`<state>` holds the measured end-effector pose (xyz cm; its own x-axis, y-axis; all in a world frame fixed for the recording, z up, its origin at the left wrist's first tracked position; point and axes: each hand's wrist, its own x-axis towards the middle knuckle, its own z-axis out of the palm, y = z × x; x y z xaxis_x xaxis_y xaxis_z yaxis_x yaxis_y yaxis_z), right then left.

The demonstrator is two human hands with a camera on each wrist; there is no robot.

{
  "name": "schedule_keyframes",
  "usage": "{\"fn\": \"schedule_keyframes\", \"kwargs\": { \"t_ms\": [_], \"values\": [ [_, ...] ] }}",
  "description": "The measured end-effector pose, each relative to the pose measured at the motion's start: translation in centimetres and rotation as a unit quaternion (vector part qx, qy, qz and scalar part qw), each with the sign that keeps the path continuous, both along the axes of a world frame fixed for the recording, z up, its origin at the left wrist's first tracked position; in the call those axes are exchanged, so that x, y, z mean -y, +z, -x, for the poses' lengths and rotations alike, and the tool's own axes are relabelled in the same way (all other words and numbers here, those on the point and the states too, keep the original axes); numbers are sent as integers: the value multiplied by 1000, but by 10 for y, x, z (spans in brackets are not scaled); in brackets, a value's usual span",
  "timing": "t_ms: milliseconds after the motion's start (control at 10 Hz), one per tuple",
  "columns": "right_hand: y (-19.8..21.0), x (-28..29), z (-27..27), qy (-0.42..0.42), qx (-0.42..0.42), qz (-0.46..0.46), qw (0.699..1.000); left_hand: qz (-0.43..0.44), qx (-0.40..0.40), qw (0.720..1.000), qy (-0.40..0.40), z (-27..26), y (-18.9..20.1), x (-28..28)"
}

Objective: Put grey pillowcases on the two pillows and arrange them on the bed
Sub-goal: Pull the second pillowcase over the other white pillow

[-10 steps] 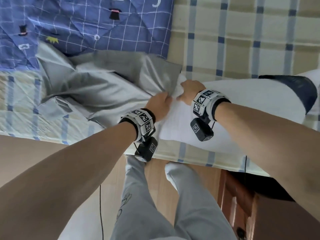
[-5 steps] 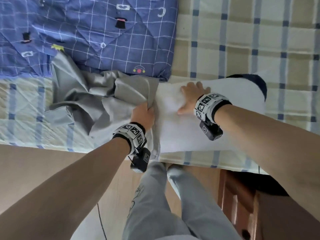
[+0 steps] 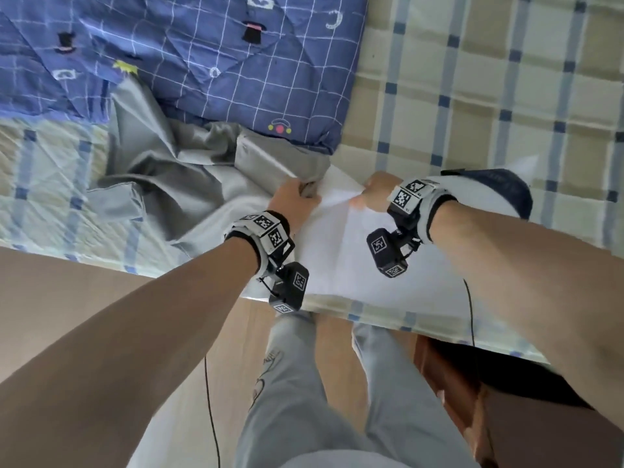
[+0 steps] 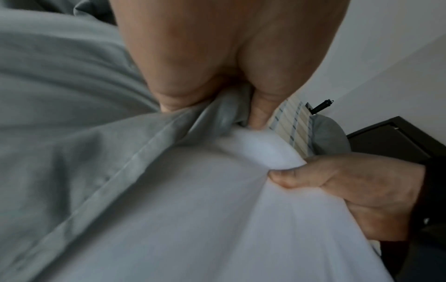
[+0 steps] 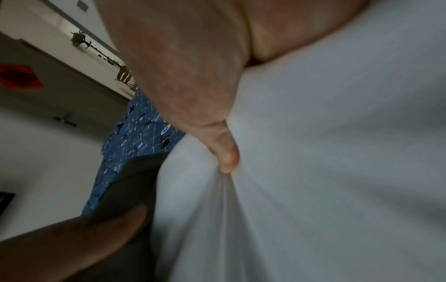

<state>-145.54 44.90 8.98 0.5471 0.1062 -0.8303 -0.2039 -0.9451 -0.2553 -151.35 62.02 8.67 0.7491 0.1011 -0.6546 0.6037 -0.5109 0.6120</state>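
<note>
A white pillow lies across the near edge of the bed, its left end inside a crumpled grey pillowcase. My left hand grips the pillowcase's open hem at the pillow's far corner. My right hand pinches a fold of the white pillow fabric just right of that hem; its thumb digs into the cloth. The pillow's right end is dark blue. A second pillow in grey shows only in the left wrist view, far off.
A blue patterned quilt lies bunched at the back left, touching the pillowcase. The checked bed sheet spreads to the right. A dark wooden nightstand stands at the bed's right, and my legs are against the bed edge.
My right hand went from lying flat on the pillow to pinching its fabric. My left hand keeps its hold on the pillowcase hem, which now sits further right along the pillow.
</note>
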Motion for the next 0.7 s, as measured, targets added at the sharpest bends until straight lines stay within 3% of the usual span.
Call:
{"fn": "schedule_keyframes", "kwargs": {
  "t_ms": [100, 200, 300, 400, 600, 700],
  "values": [
    [21, 9, 7, 18, -29, -9, 999, 6, 33, 998, -46, 6, 23, 18],
    [15, 10, 21, 94, -61, -27, 993, 26, 17, 994, -103, 29, 42, 35],
    [-3, 11, 28, -27, -58, -84, 994, 54, 0, 991, -123, 58, 48, 47],
    [-14, 16, 33, -104, -48, -109, 987, -16, 3, 991, -129, 66, 34, 42],
    [-9, 9, 26, -24, 72, -94, 993, -156, 16, 982, -105, 48, 5, 11],
    [-18, 5, 12, -19, 98, -70, 993, -133, 7, 987, -90, 46, -3, -2]
  ]
}}
